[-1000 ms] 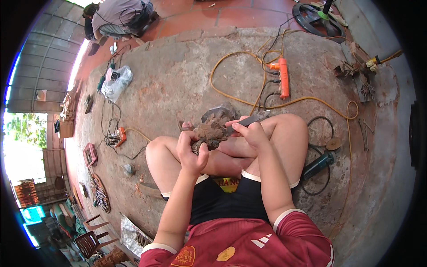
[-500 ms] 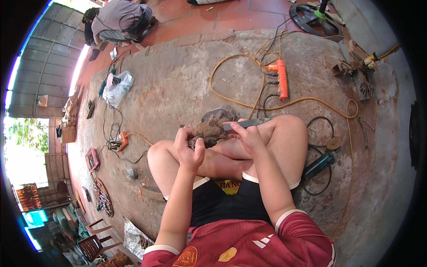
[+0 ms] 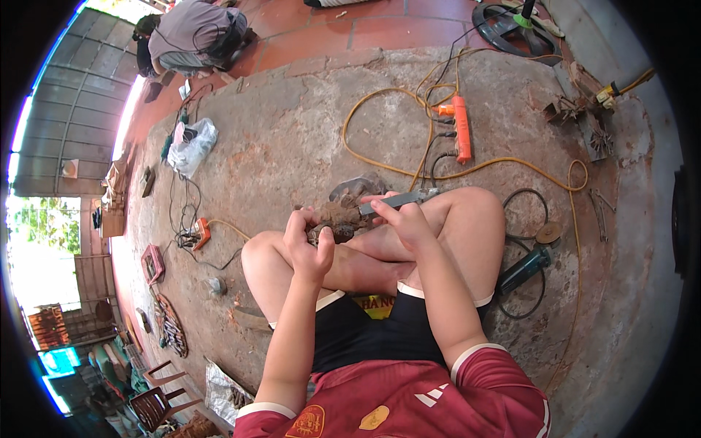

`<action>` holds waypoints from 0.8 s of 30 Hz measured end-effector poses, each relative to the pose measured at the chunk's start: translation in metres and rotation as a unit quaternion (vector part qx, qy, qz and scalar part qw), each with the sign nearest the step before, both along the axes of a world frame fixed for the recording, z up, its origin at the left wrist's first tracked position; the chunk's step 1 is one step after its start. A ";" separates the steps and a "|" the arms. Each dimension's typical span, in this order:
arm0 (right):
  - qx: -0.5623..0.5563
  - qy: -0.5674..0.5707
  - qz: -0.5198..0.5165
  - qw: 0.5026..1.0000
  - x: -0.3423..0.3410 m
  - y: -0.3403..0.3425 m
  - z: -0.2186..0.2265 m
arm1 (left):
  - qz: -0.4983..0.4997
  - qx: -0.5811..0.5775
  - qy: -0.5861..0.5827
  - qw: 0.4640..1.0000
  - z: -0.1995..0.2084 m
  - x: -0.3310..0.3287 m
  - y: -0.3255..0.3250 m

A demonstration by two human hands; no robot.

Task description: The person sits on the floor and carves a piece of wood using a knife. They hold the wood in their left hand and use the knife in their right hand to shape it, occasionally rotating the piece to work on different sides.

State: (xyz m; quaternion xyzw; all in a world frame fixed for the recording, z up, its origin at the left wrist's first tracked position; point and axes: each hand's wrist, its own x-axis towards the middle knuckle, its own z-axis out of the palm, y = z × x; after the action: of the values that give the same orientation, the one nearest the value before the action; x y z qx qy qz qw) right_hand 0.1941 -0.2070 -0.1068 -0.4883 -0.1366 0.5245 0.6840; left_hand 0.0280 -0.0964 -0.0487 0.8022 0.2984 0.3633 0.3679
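While left fingers curl round a knobbly brown lump, right fingers pinch a bar — flat, grey.

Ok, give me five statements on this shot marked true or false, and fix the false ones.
1. The left hand grips a rough brown piece. True.
2. The right hand is empty. False: it holds a flat grey bar.
3. An orange power strip lies on the concrete floor. True.
4. The teal power tool lies beside the left leg. False: it lies beside the right leg.
5. The co-worker stands upright. False: the co-worker is crouched low.
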 end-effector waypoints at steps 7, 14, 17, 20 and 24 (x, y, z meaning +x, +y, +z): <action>0.013 -0.221 0.016 0.975 -0.001 0.004 -0.003 | -0.017 0.001 -0.001 1.000 0.003 -0.002 -0.009; 0.005 -0.125 0.024 0.992 0.007 0.003 -0.001 | -0.014 0.002 -0.004 1.000 0.004 -0.004 -0.014; 0.090 -0.280 0.017 0.956 0.001 0.007 -0.008 | -0.016 0.005 -0.004 1.000 0.004 -0.004 -0.014; 0.039 -0.244 0.028 0.969 -0.002 0.007 -0.005 | -0.013 0.006 -0.003 1.000 0.004 -0.003 -0.014; -0.001 -0.197 0.037 0.980 0.000 0.006 0.003 | -0.018 0.005 -0.010 1.000 0.004 -0.004 -0.015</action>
State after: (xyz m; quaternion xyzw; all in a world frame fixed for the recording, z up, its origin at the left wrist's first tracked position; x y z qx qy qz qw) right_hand 0.1940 -0.2010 -0.1040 -0.5773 -0.2861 0.4430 0.6234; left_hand 0.0238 -0.1110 -0.0451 0.8057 0.2782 0.3662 0.3732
